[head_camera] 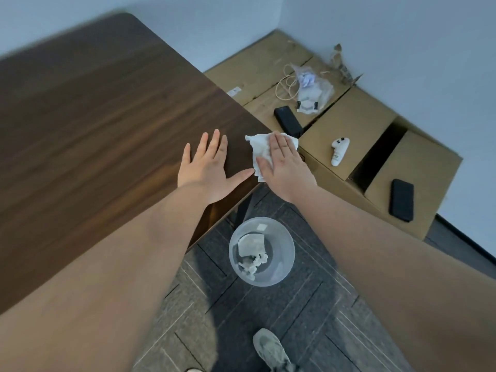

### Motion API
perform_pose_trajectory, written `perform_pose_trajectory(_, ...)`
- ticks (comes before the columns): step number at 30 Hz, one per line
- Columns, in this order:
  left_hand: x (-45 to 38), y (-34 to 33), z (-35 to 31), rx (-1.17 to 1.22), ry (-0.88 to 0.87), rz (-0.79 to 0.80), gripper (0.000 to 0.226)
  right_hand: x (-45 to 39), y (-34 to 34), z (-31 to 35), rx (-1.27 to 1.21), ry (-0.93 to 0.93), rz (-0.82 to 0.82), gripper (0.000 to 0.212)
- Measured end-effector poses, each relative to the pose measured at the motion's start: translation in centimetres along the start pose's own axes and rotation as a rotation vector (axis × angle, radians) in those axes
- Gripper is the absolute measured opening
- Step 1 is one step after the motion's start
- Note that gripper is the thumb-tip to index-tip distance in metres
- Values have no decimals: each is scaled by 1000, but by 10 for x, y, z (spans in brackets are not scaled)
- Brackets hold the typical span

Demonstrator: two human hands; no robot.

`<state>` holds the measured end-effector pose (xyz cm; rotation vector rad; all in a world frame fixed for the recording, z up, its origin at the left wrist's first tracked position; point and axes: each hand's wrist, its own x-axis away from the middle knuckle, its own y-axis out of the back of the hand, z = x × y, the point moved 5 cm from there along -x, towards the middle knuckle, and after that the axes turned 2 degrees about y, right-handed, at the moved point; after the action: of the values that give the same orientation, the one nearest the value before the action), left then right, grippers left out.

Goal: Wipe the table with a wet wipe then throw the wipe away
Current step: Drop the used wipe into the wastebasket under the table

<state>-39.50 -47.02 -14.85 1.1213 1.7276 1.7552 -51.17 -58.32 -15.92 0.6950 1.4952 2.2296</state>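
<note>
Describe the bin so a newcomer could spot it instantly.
Start at the dark wooden table and drop to the grey carpet below its near corner. The bin stands there: round, translucent, with crumpled white wipes inside, unlike the brown cardboard boxes along the wall.

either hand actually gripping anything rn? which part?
No grip. The right hand lies flat, palm down, pressing the wet wipe against the table corner. The left hand rests flat on bare wood, empty.

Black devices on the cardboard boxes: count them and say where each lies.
2. One black device lies on the boxes beside the table corner, partly behind the wipe; the other lies on the nearest box, far right.
</note>
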Motion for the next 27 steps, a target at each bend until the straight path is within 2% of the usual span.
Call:
perform_pose_trajectory(4, 0, -4, -4, 10, 23, -39, 96, 26, -1, -8, -191, -29, -112, 57)
perform_pose_trajectory(6, 1, -4, -3, 15, 19, -51, 96, 42, -5, -16, -239, -41, -116, 55)
perform_pose_trajectory(9, 1, -4, -2, 13, 18, -79, 97, 76, -36, -45, -252, -112, 38, 46)
perform_pose_trajectory(11, 1, -5, -2, 19, 16, -95, 97, 98, -66, -64, -213, -125, 151, 47)
perform_pose_trajectory(15, 0, -7, -2, 30, 11, -116, 97, 120, -110, -88, -226, -252, 215, 51)
perform_pose_trajectory(19, 1, -8, -2, 35, 11, -127, 97, 117, -151, -80, -134, -183, 338, 54)
perform_pose_trajectory(27, -1, -9, -3, 10, -4, -171, 97, 91, -237, -74, -19, -127, 443, 57)
